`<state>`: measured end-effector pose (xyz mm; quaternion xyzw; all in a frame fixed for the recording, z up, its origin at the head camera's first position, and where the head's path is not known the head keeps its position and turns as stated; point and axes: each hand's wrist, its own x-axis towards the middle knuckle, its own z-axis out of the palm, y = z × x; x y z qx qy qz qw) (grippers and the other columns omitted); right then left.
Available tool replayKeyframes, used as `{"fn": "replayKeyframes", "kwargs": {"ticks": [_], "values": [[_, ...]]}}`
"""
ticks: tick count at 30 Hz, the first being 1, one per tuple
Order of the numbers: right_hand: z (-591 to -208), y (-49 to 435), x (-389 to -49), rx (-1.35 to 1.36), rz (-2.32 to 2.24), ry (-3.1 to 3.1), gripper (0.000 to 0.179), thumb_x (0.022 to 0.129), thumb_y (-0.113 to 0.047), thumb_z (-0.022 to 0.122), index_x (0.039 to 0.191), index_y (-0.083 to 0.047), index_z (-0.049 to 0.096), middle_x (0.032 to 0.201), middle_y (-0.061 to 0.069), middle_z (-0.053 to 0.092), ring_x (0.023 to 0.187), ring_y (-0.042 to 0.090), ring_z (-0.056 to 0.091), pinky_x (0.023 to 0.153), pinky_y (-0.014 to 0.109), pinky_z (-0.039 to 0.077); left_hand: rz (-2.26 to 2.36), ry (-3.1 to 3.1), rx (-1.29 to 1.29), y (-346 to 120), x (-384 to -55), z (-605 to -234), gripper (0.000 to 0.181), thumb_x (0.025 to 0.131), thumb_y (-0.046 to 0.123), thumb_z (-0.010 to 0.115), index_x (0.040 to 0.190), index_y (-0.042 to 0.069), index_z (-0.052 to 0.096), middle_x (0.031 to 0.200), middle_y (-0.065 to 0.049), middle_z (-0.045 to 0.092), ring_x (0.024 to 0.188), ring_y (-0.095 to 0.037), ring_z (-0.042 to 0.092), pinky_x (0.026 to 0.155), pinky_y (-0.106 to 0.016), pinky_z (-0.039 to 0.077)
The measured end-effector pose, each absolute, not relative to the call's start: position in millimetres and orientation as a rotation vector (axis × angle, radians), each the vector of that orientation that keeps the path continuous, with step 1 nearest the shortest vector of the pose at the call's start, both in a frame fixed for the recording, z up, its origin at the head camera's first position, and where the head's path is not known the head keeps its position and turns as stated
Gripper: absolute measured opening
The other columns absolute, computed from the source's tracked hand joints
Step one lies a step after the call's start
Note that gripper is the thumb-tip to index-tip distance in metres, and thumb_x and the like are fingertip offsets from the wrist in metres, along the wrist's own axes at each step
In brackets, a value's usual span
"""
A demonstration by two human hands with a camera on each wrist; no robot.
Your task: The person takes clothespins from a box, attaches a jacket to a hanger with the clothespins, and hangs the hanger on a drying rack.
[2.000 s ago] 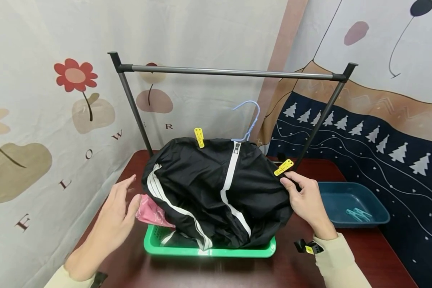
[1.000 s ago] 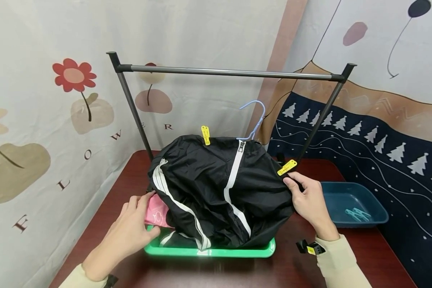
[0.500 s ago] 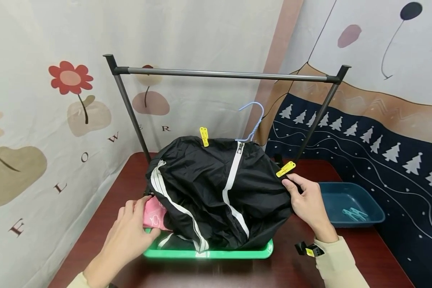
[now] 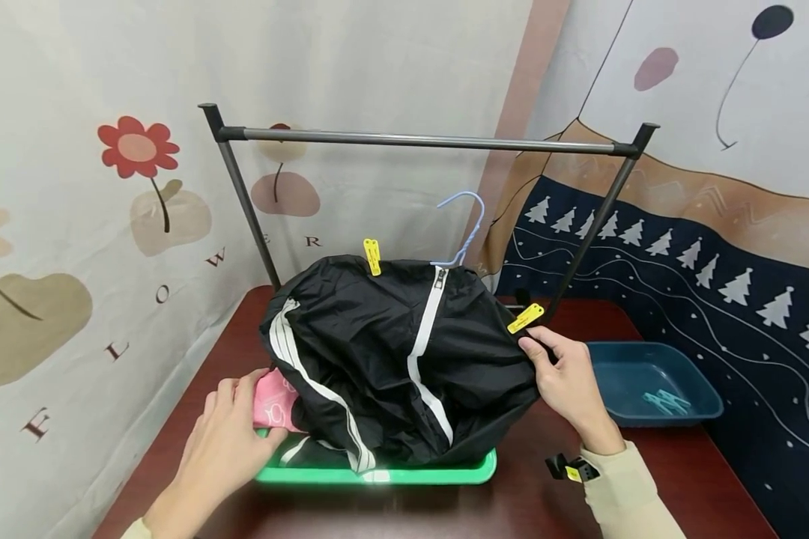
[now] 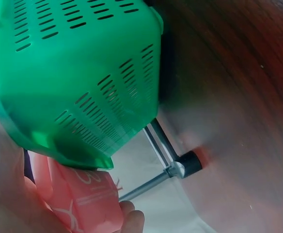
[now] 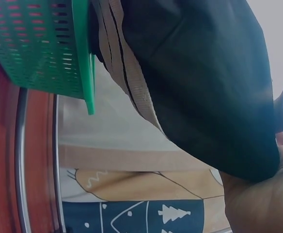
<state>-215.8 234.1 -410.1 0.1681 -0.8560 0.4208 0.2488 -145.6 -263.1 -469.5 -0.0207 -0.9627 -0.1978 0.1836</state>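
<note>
A black jacket (image 4: 350, 329) with white zip strips lies heaped over a green basket (image 4: 438, 476). A blue hanger (image 4: 470, 224) rises from the jacket's top, and yellow clothespins (image 4: 372, 257) sit at its top edge and right shoulder. My right hand (image 4: 566, 378) pinches the jacket's right shoulder just below the right clothespin (image 4: 526, 318). At the basket's left end my left hand (image 4: 225, 434) holds a pink cloth (image 4: 274, 400), thumb near the basket rim. In the left wrist view, the pink cloth (image 5: 86, 196) hangs beside the slotted basket wall (image 5: 78, 97), fingertips at its far side.
Behind the basket stands a grey metal rack with a horizontal bar (image 4: 411, 140). A dark teal tray (image 4: 620, 408) holding light-blue clothespins (image 4: 666, 403) is at the right on the dark red table (image 4: 404, 513). Printed curtains (image 4: 377, 60) hang behind.
My left hand has come in from the left onto the pink cloth. Lately the basket, jacket and both hands have shifted slightly left. The right hand keeps its pinch on the jacket.
</note>
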Motion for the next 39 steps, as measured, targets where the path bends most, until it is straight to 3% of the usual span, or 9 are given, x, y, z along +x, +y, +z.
{"fn": "replayKeyframes", "kwargs": {"ticks": [5, 13, 20, 31, 39], "values": [[-410, 233, -215, 0.449, 1.174, -2.347, 0.011, 0.114, -0.009, 0.075, 0.118, -0.009, 0.085, 0.091, 0.008, 0.08, 0.077, 0.005, 0.064, 0.072, 0.019, 0.049, -0.554, -2.711, -0.048, -266, -144, -472, 0.087, 0.084, 0.032, 0.098, 0.158, 0.007, 0.058, 0.134, -0.029, 0.062, 0.115, -0.05, 0.06, 0.081, -0.071, 0.057], [-410, 231, -216, 0.44, 1.172, -2.357, 0.013, 0.114, -0.008, 0.075, 0.12, -0.007, 0.085, 0.103, 0.012, 0.085, 0.083, 0.003, 0.067, 0.076, 0.017, 0.052, -0.558, -2.766, 0.008, -272, -143, -471, 0.091, 0.087, 0.038, 0.098, 0.161, 0.008, 0.056, 0.139, -0.03, 0.059, 0.12, -0.053, 0.057, 0.085, -0.071, 0.055], [-408, 228, -217, 0.475, 1.195, -2.334, 0.012, 0.115, -0.011, 0.074, 0.119, -0.011, 0.085, 0.076, 0.002, 0.069, 0.067, 0.006, 0.061, 0.065, 0.022, 0.049, -0.566, -2.771, 0.027, -276, -143, -472, 0.092, 0.087, 0.04, 0.099, 0.163, 0.011, 0.055, 0.141, -0.028, 0.059, 0.122, -0.05, 0.057, 0.084, -0.067, 0.052], [-406, 226, -218, 0.488, 1.221, -2.303, 0.012, 0.114, -0.009, 0.075, 0.119, -0.013, 0.085, 0.074, -0.001, 0.067, 0.069, 0.006, 0.063, 0.065, 0.022, 0.05, -0.566, -2.741, 0.028, -281, -143, -474, 0.093, 0.085, 0.04, 0.101, 0.16, 0.008, 0.056, 0.138, -0.03, 0.059, 0.12, -0.051, 0.057, 0.081, -0.068, 0.053], [-406, 225, -217, 0.482, 1.215, -2.287, 0.013, 0.114, -0.008, 0.075, 0.12, -0.012, 0.085, 0.075, -0.001, 0.068, 0.072, 0.006, 0.064, 0.066, 0.021, 0.05, -0.571, -2.759, 0.053, -287, -143, -474, 0.098, 0.084, 0.043, 0.102, 0.163, 0.009, 0.054, 0.142, -0.031, 0.058, 0.124, -0.054, 0.055, 0.085, -0.071, 0.052]]}}
